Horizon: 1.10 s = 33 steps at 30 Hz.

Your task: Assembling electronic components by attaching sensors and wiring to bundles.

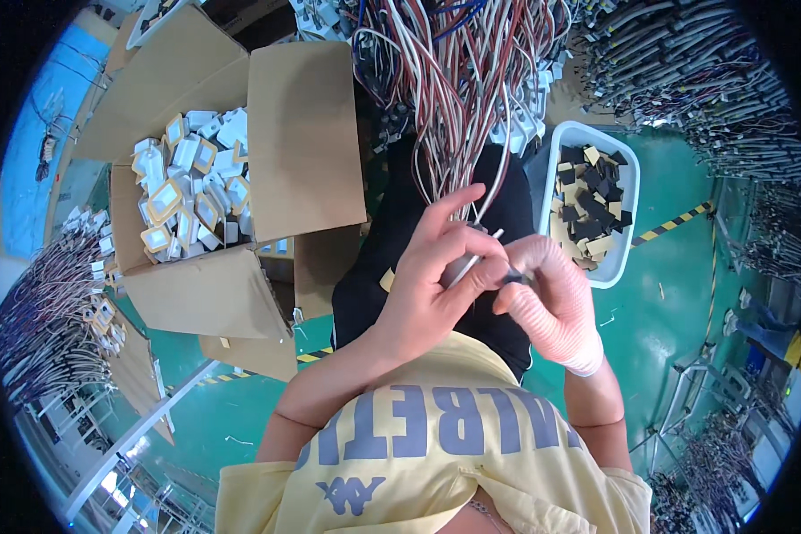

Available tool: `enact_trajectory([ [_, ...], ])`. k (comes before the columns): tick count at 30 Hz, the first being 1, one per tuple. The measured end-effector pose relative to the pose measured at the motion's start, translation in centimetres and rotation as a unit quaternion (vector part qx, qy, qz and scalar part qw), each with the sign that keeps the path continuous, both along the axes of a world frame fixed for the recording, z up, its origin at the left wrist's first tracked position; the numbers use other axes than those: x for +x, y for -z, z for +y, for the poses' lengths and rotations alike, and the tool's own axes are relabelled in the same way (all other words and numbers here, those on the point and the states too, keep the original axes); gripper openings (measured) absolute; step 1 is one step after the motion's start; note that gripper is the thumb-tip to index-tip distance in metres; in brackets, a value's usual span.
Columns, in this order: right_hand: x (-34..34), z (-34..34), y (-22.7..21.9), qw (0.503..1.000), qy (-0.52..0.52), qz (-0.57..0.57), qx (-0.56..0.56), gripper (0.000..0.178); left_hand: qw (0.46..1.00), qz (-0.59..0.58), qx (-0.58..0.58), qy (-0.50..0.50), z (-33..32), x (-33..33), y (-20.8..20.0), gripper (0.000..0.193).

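My left hand (427, 280) is closed around a thin white cable (463, 270) in front of my chest, its index finger stretched out. Close against it, my right hand (561, 303), in a thin pale ribbed glove, pinches a small dark piece (514, 279) between thumb and fingers. The two hands meet at this piece; whether it is fixed to the cable I cannot tell. A thick bundle of white, red-brown and dark cables (454, 107) runs from above down over my dark-trousered lap to my hands.
At the left, an open cardboard box (307, 133) holds many white plastic housings (191, 191). A white tray (630, 238) with black and tan pads (592, 205) stands at the right. Cable piles (676, 62) line the far right. Yellow-black tape (672, 224) marks the green floor.
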State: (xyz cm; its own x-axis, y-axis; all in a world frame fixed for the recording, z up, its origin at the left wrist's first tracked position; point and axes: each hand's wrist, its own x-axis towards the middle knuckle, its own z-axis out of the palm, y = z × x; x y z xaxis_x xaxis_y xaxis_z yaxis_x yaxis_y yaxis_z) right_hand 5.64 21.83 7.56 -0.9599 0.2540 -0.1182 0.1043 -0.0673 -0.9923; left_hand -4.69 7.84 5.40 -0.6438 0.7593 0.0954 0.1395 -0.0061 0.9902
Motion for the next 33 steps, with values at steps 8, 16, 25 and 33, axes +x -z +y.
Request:
enact_trajectory([
  [8, -0.7, 2.1, -1.4, 0.979, -0.001, 0.074, 0.192, 0.01, 0.989, -0.126, 0.055, 0.047, -0.8, -0.4, 0.8, 0.1],
  [16, -1.2, 0.8, -0.7, 0.983, 0.011, 0.084, 0.161, 0.008, 0.989, -0.134, -0.005, 0.062, -1.6, 0.0, 0.6, 0.074],
  [25, -2.0, 1.8, -0.7, 0.996, 0.079, -0.034, -0.035, 0.013, 0.994, -0.104, 0.01, 0.035, -1.7, 0.4, 0.8, 0.058],
  [33, -3.3, 2.9, -0.6, 0.994, -0.093, -0.047, -0.037, 0.009, 0.986, -0.158, 0.034, 0.032, -1.4, 0.7, 0.3, 0.054],
])
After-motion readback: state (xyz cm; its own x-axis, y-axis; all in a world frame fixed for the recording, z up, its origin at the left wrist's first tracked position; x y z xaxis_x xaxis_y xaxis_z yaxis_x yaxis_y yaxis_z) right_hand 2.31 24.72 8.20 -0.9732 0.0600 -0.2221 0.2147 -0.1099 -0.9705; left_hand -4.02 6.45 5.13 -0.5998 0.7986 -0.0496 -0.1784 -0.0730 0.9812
